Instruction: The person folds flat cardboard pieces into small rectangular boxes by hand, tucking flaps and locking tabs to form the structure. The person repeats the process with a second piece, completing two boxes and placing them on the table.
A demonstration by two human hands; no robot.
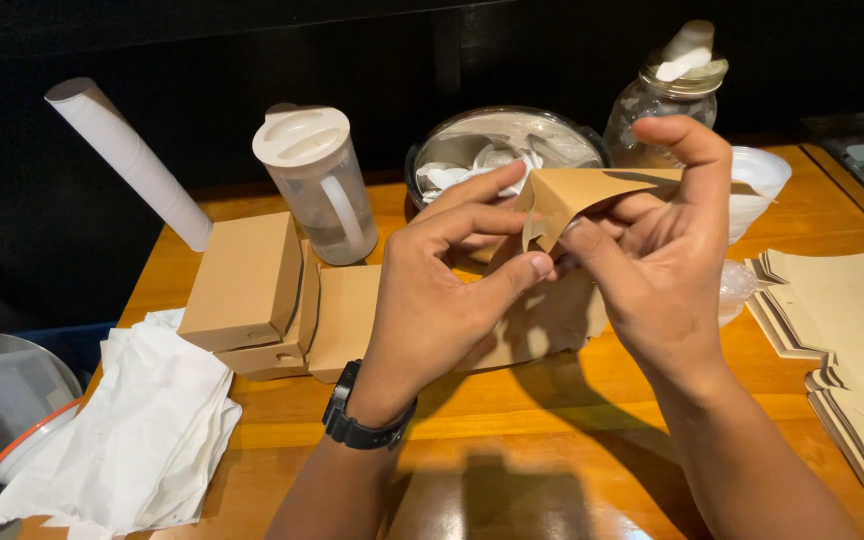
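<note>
A flat brown cardboard box blank (577, 195) is held up over the wooden table (552, 420), partly folded. My left hand (442, 290), with a black watch on its wrist, pinches the blank's lower left edge between thumb and fingers. My right hand (662, 250) grips the blank from the right, with the index finger arched over its top. Much of the blank is hidden behind both hands.
Assembled brown boxes (247, 280) lie at left beside a pile of white tissue paper (142, 420). A stack of flat brown blanks (852, 340) lies at right. Behind stand a lidded plastic jug (317, 185), a white roll (127, 160), a metal bowl (502, 145), a glass jar (667, 100).
</note>
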